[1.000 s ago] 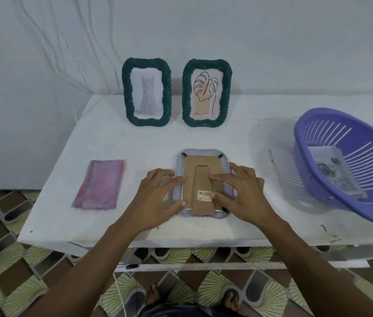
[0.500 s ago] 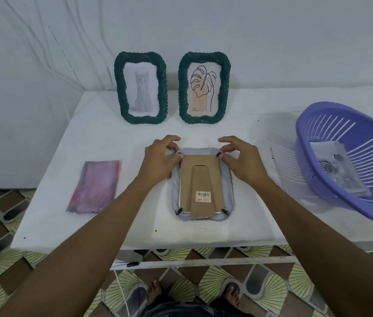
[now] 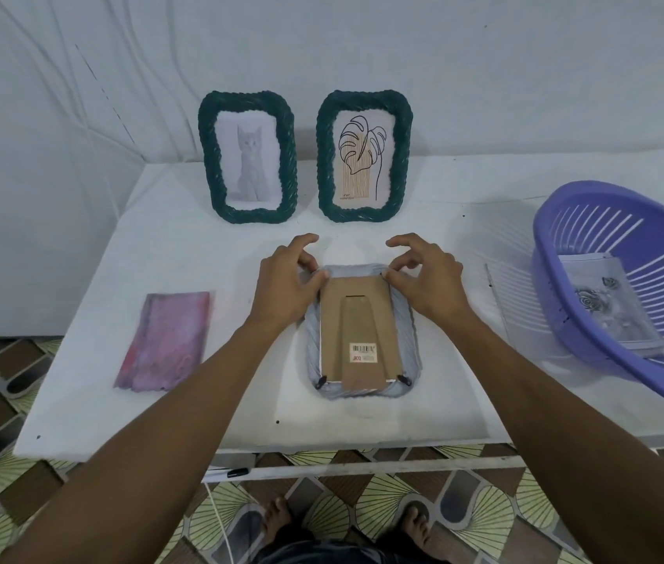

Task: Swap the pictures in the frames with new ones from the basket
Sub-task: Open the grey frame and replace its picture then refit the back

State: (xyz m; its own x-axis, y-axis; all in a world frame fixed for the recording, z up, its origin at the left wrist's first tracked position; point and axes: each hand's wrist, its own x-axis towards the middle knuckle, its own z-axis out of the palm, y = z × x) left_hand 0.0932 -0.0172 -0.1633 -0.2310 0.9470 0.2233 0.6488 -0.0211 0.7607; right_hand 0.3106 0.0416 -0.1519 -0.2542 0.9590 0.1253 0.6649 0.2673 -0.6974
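A grey woven picture frame [image 3: 408,352] lies face down mid-table, its brown cardboard backing [image 3: 356,327] with a stand and a barcode sticker facing up. My left hand [image 3: 285,284] pinches at its top left corner with curled fingers. My right hand [image 3: 430,278] pinches the small black clip at the top right corner. The two lower clips are turned outward. A purple basket [image 3: 542,246] at the right holds a small stack of pictures [image 3: 607,309], a rose drawing on top.
Two dark green woven frames stand at the back: one with a cat picture [image 3: 246,158], one with a leaf drawing [image 3: 362,156]. A pink cloth [image 3: 167,339] lies at the left. A clear sheet [image 3: 519,303] lies beside the basket. The white table [image 3: 200,258] ends near my feet.
Both hands moved from the lower half of the backing up to the frame's top corners, where they have stayed for the last half second. The camera tilted slightly.
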